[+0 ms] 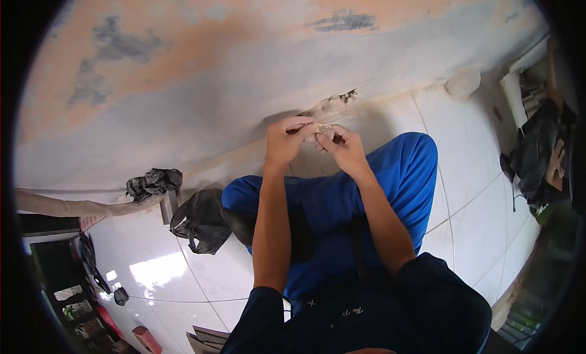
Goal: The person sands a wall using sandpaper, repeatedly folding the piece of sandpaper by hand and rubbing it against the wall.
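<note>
A small whitish, crumbly-looking piece (pixel 325 133) is between my two hands, close to the foot of the wall. My right hand (pixel 346 151) pinches it between thumb and fingers. My left hand (pixel 285 140) meets it from the other side, thumb and fingertips closed together at its edge. Just beyond my fingertips, the base of the wall has a rough, broken patch (pixel 336 104) with dark spots. Whether the piece is plaster or crumpled material, I cannot make out.
The wall (pixel 244 73) is patchy grey and orange. White floor tiles (pixel 470 146) surround my blue-trousered legs (pixel 397 177). Black plastic bags (pixel 204 220) lie left, beside a dark crumpled bundle (pixel 154 183). A reddish block (pixel 146 340) is lower left; dark clutter (pixel 537 152) piles up at right.
</note>
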